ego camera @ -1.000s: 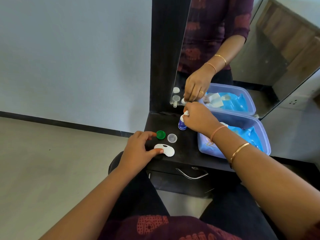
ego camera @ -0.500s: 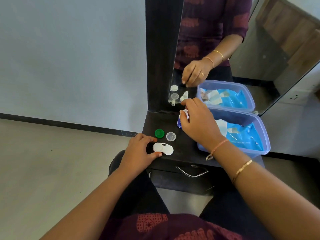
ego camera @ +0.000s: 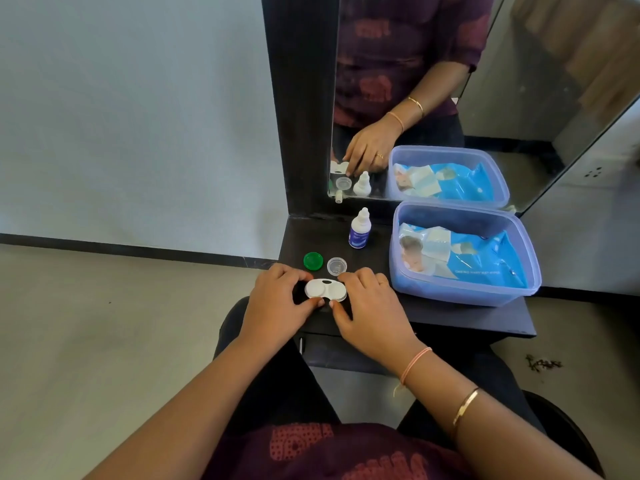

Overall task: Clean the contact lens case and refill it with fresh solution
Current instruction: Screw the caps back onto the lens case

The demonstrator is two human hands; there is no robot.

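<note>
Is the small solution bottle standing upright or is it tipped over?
Upright. The bottle stands on its base on the dark shelf, nozzle pointing up, near the mirror; neither hand touches it.

Matt white plastic lens case point(ego camera: 325, 289) on smooth dark shelf point(ego camera: 450, 315).

— What do we count on the dark shelf?
— One white lens case point(ego camera: 325, 289), two loose caps, one green point(ego camera: 313, 260) and one clear point(ego camera: 336, 265), one solution bottle point(ego camera: 360, 229), one plastic tub point(ego camera: 464, 292).
— And hands?
— Two: left point(ego camera: 277, 303), right point(ego camera: 372, 306).
</note>
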